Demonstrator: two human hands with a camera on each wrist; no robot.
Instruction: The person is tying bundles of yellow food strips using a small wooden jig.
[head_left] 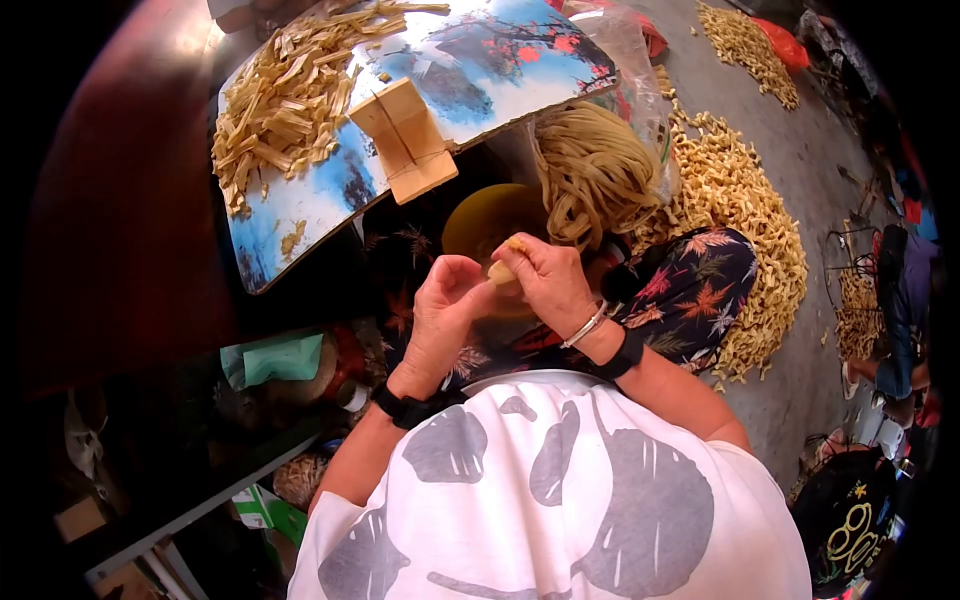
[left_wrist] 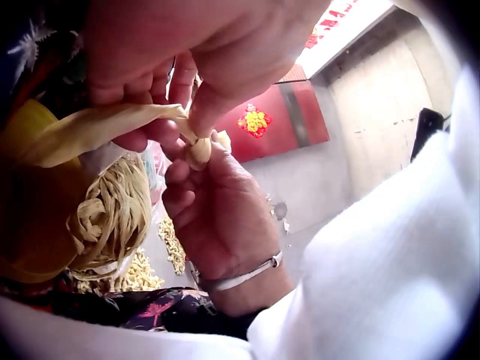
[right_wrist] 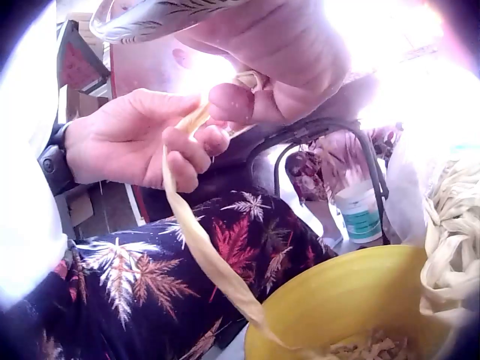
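Observation:
A pale yellow strip [right_wrist: 214,262] hangs from the hands down to the yellow bowl [right_wrist: 337,285] in the right wrist view. The left hand [head_left: 441,315] pinches the strip between thumb and curled fingers, close to a small knotted piece [left_wrist: 199,153]. The right hand [head_left: 548,287] grips that knotted end with thumb and fingers, its fingertips beside the left hand's. Both hands are over the lap, just in front of the bowl. Part of the knot is covered by the fingers.
A bundle of long strips [head_left: 600,165] lies beyond the right hand. Many small knotted pieces [head_left: 745,210] cover the floor at right. The painted board [head_left: 340,190] holds a heap of short sticks [head_left: 290,105] and a small wooden block [head_left: 404,140]. Patterned trousers [head_left: 690,290] surround the bowl.

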